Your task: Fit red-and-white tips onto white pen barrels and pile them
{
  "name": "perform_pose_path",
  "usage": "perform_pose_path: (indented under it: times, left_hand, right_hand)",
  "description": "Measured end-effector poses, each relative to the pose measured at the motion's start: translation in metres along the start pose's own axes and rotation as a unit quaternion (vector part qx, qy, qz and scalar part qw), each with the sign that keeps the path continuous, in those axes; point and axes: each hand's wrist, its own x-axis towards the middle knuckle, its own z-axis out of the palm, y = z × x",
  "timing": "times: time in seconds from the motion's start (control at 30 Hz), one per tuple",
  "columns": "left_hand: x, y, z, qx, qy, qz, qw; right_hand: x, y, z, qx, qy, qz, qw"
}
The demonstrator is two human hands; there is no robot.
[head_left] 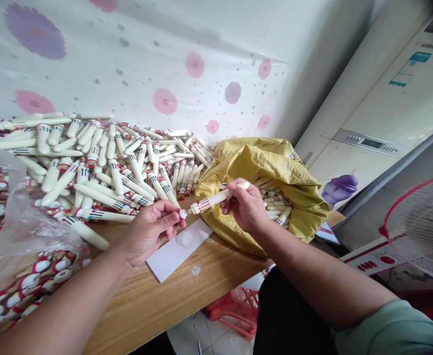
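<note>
My right hand (246,204) grips a white multicolour pen (212,201) by its barrel, with the end bearing the coloured sliders pointing left. Between the fingertips of my left hand (153,224) is a small red and white pen topper (182,214), mostly covered by the fingers. The pen's clear tip is right by the topper; whether they touch I cannot tell. Below them a white card (175,254) with a round clear patch lies on the wooden table (157,305).
A large heap of white pens (116,177) with toppers covers the table's back left. A clear plastic bag (35,217) of red and white toppers stands at left. Right of the card sits an open yellow woven sack (231,231) of pens. A fan (423,227) stands far right.
</note>
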Motion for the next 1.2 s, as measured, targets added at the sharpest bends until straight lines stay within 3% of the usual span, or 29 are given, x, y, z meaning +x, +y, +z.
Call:
perform_pose_path:
  times: [0.13,0.23,0.33,0.47,0.8,1.0,1.1,1.2]
  left_hand:
    - [0.0,-0.003,-0.003,-0.008,-0.015,0.011,1.0]
    - [0.001,-0.003,-0.004,-0.02,-0.025,0.02,0.999]
    - [0.001,-0.001,-0.005,-0.011,-0.023,0.031,0.999]
    - [0.0,-0.004,-0.002,0.064,-0.022,0.055,0.996]
    - [-0.002,-0.013,0.007,0.068,0.013,0.109,0.992]
    - [0.005,-0.013,-0.004,0.082,0.019,0.077,0.993]
    - [0.014,-0.008,-0.015,0.091,0.109,0.08,0.987]
    - [0.021,-0.001,-0.025,0.063,0.261,0.122,0.956]
  right_hand:
    - [-0.002,0.005,0.0,0.021,-0.011,-0.007,1.0]
    - [0.001,0.002,-0.008,0.003,-0.057,0.014,0.998]
    - [0.002,-0.01,-0.019,-0.07,-0.138,0.029,0.987]
    - [-0.002,-0.025,-0.027,-0.182,-0.206,-0.018,0.961]
    - [-0.013,0.003,-0.024,-0.119,-0.162,-0.029,0.979]
    - [0.001,-0.006,-0.028,-0.176,-0.188,0.045,0.965]
    - [0.034,-0.022,-0.015,-0.271,-0.225,0.074,0.933]
    - [0.079,-0.038,0.03,-0.316,-0.221,0.017,0.922]
